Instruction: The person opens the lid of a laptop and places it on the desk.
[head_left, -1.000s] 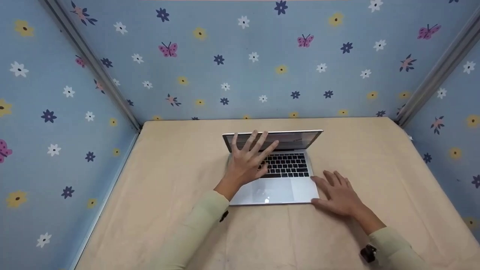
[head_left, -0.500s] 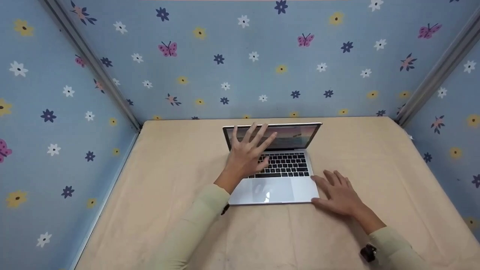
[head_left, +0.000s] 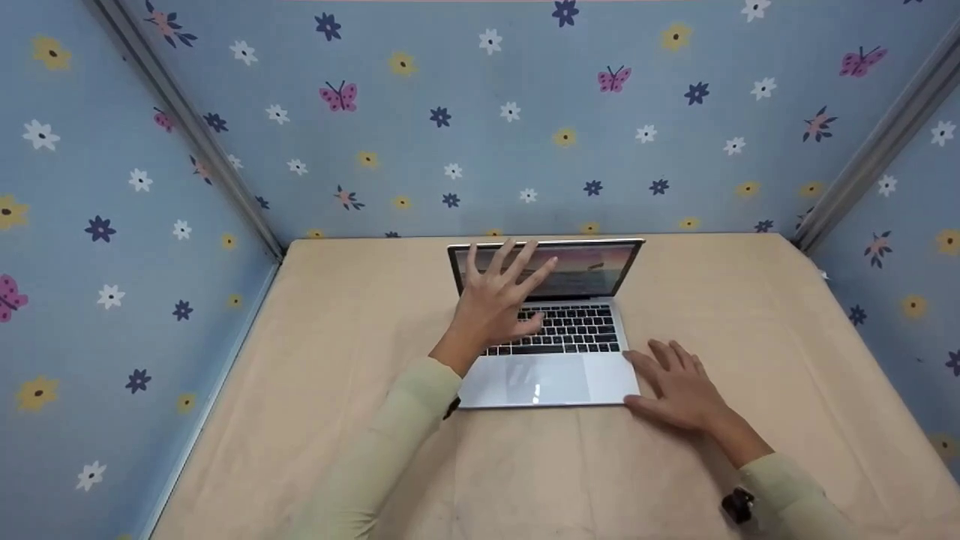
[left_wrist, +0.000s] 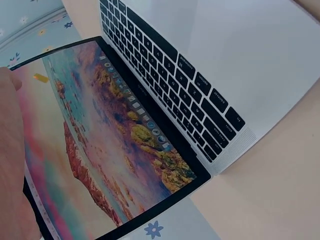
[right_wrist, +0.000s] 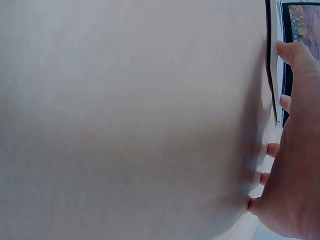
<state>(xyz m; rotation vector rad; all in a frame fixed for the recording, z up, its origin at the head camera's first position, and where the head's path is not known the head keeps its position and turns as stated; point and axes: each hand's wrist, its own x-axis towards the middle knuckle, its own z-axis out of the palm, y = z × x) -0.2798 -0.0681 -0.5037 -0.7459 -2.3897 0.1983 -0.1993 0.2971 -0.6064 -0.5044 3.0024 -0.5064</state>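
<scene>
A silver laptop with black keys stands opened on the table. Its lit screen shows a colourful coast picture with a row of icons in the left wrist view. My left hand has its fingers spread, with the fingertips at the top edge of the lid and the palm above the left part of the keyboard. That hand covers part of the screen and keys. My right hand rests at the laptop's right side, thumb and index finger touching its edge and the other fingers on the table.
A beige cloth covers the table. Blue flowered panels rise at the back and both sides, with grey metal posts at the corners. A dark wrist device sits at the right sleeve.
The laptop lid has tilted farther back, showing more of the screen. My left hand has moved up and away with the lid's edge. The right hand has stayed in place.
</scene>
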